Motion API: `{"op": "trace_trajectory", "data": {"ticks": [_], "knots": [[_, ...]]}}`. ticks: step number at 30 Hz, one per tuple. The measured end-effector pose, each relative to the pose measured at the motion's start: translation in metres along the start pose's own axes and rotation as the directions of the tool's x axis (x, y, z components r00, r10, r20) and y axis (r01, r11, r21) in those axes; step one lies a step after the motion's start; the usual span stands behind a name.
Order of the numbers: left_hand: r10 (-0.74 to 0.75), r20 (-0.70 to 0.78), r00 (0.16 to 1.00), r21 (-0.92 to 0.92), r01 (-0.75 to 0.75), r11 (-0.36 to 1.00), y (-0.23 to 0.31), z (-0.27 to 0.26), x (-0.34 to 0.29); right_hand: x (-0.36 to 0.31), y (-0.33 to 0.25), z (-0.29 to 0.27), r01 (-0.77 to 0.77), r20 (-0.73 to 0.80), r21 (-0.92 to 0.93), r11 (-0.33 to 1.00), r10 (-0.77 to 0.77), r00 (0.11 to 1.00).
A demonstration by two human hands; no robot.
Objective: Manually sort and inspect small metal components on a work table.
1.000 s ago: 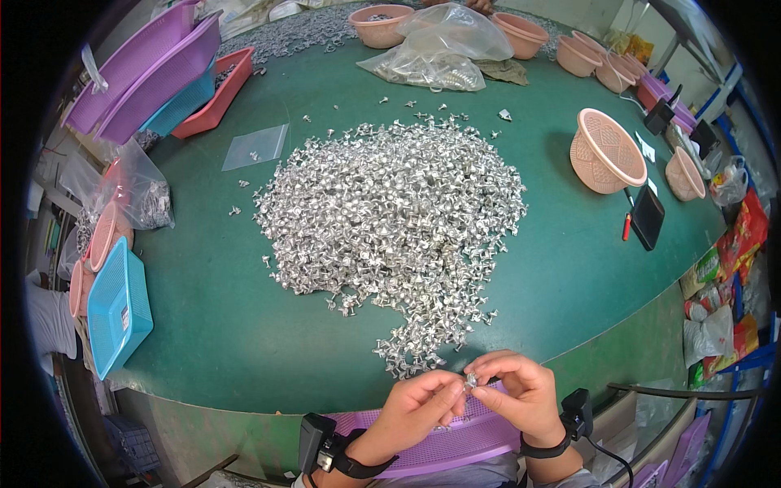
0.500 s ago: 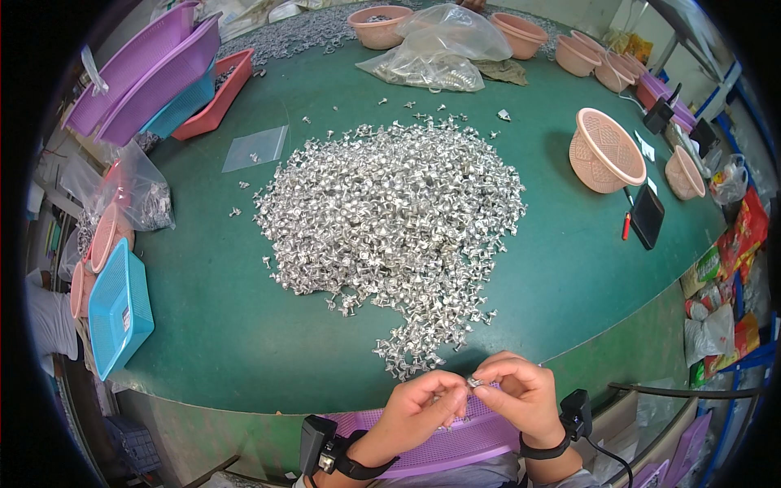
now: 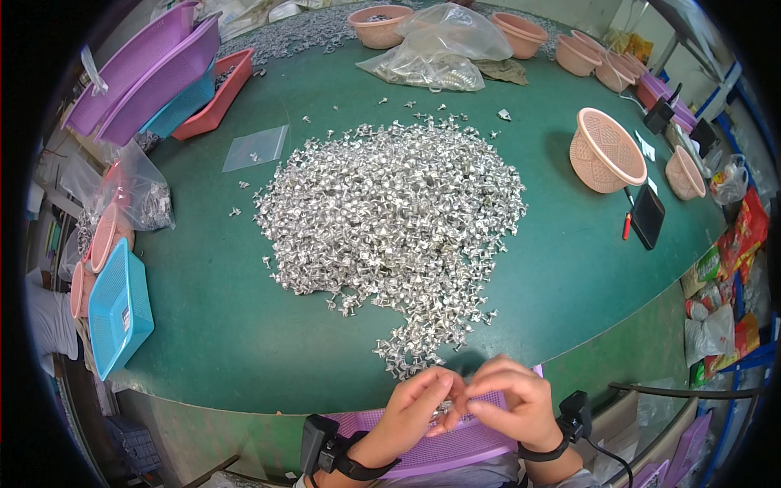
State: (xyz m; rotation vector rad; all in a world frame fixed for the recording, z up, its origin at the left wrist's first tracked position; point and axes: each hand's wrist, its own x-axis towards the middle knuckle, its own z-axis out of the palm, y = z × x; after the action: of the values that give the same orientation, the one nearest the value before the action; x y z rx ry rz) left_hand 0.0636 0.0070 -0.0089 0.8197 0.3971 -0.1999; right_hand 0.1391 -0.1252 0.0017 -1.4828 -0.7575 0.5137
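Note:
A big heap of small silvery metal parts (image 3: 390,211), each with a round head and short legs, lies on the green table (image 3: 203,325). Its narrow tail reaches toward me. Just past that tail, above a purple mesh basket (image 3: 390,464) at the table's near edge, both my hands meet. My left hand (image 3: 415,407) is curled around a few small metal parts (image 3: 442,409), partly hidden by its fingers. My right hand (image 3: 512,403) is beside it, fingertips close to the left fingers. Its thumb and forefinger are apart, and nothing shows between them.
A peach basket (image 3: 606,154), a black tablet-like object (image 3: 647,218) and a red pen-like tool (image 3: 626,226) are at right. At left stand a blue basket (image 3: 122,309) and stacked purple baskets (image 3: 154,73). Clear plastic bags (image 3: 431,49) lie at the far side.
The small metal part between my right fingertips no longer shows there. My right thumb and forefinger have parted, and metal parts now show in my left hand. The heap looks unchanged.

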Motion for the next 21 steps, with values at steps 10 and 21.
{"op": "trace_trajectory", "data": {"ticks": [10, 21], "knots": [[-0.004, -0.044, 0.999, 0.057, 0.006, 0.998, 0.0, -0.003, 0.0, 0.016, 0.022, 0.007, -0.113, -0.292, -0.731, 0.673, -0.158, 0.943], [0.153, -0.023, 0.988, 0.274, -0.14, 0.951, -0.004, 0.001, 0.0, 0.004, 0.0, 0.003, 0.008, -0.211, -0.389, 0.921, -0.098, 0.973]]}}
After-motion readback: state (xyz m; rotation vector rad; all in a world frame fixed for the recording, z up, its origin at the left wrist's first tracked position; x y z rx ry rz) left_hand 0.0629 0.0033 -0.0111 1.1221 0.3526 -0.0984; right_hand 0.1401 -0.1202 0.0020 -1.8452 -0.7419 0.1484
